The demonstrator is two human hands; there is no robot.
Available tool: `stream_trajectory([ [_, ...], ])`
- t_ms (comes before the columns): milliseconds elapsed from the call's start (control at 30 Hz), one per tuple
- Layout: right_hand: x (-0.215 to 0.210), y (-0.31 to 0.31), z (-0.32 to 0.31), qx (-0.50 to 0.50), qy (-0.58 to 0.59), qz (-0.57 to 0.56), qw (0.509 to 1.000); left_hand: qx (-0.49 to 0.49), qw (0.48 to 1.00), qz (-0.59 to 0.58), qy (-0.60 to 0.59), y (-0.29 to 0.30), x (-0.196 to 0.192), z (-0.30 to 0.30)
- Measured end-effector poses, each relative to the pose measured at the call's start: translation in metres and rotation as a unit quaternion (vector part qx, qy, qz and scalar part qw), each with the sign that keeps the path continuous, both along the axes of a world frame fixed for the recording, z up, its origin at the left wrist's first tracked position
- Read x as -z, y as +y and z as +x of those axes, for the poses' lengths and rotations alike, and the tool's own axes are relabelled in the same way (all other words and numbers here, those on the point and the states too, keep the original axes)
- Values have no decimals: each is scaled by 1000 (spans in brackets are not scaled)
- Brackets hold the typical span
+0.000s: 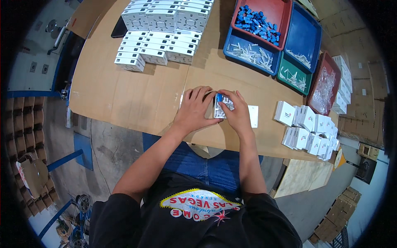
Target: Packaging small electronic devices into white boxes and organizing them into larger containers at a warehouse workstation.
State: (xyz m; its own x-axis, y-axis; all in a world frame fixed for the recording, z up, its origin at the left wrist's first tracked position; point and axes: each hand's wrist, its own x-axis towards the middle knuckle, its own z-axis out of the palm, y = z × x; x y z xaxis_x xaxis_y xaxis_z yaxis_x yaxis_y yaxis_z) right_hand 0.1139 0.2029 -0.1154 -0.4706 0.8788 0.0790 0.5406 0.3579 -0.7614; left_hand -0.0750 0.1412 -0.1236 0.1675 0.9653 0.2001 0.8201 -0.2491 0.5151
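Observation:
A small open box sits on the cardboard-covered table right in front of me. Inside it show a blue piece and some white and grey parts, partly covered by fingers. My left hand curls round the box's left side, thumb at the near edge and fingertips at the far one. From the right, my right hand closes over the box, its fingers at the far edge and its thumb on the contents. Just right of that hand lies a flat white card or lid, partly hidden by it.
Stacked white boxes stand at the back left, a dark flat object beside them. At the back right, a red tray of blue pieces sits among blue and green trays of white sticks. Small white boxes cluster at right.

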Motion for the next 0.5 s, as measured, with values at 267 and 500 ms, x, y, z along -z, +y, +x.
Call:
stream_trajectory([
  [267,4,-2,2,9,-16,7,1000,0,1000,-1,6,1,0,1],
  [500,-12,-16,7,-18,-99,95,990,0,1000,9,-5,1,0,1],
])
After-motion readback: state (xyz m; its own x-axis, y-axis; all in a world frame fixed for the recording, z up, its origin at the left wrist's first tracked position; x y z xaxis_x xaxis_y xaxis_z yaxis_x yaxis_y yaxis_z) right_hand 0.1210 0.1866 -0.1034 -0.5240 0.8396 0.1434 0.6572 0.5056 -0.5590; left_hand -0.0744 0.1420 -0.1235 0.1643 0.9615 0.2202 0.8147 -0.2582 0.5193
